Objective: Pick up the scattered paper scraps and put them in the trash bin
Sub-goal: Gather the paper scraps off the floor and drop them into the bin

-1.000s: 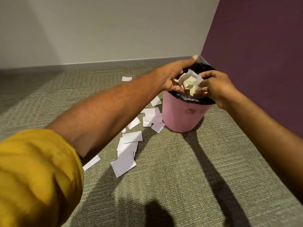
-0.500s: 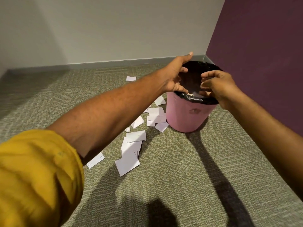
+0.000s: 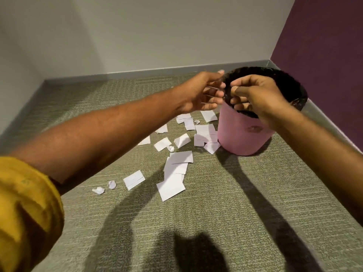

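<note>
The job looks far from finished: many paper scraps (image 3: 172,186) lie on the carpet (image 3: 225,222) in the middle of the frame, from flat sheets touching the base of the pink trash bin (image 3: 243,138) down to small crumpled bits (image 3: 98,190) at lower left. The bin's dark inside hides whatever it holds. Both hands hover at its rim, right of centre. The left hand (image 3: 200,93) is spread wide and empty. The right hand (image 3: 259,95) hangs over the mouth with loosely curled fingers, no paper visible in it.
</note>
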Tool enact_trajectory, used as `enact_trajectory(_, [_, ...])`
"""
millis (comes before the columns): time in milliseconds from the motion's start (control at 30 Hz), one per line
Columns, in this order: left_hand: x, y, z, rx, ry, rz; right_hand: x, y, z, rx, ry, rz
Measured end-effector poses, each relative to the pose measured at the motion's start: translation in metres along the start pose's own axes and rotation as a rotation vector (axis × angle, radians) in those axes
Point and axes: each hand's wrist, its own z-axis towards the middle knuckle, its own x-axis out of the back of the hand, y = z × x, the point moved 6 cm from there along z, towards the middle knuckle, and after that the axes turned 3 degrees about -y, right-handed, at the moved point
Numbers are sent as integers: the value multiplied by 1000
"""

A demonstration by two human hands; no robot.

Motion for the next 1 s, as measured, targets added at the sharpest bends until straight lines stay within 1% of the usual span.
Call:
enact_trajectory(167, [72, -50, -37, 121, 65, 168, -61, 8, -10, -2, -182, -45])
enact_trajectory(300, [132, -106, -72, 244, 196, 220, -101, 32, -12, -56, -268, -36])
enact_trajectory(400, [170, -164, -106, 372, 273, 353, -127, 57, -11, -106, -329, -33])
enact_trajectory(467, [190, -200, -129, 466, 268, 541, -142, 74, -12, -136, -362, -44])
enact_trajectory(567, [216, -237, -159, 612, 223, 1006, -163, 98, -16, -178, -411, -59])
enact_trajectory(633, [230, -254, -175, 655, 178, 1219, -175, 116, -20, -199, -444, -89])
enact_trajectory(733, [257, -283, -188, 673, 140, 1350, -189, 145, -26, -235, -479, -138])
enact_trajectory(833, [270, -309, -190, 659, 83, 1355, -198, 170, -34, -268, -512, -179])
enact_trajectory(900, [269, -318, -188, 601, 100, 1307, -201, 186, -39, -276, -529, -208])
enact_trajectory(1000, [267, -322, -179, 434, 185, 1285, -204, 210, -44, -258, -555, -254])
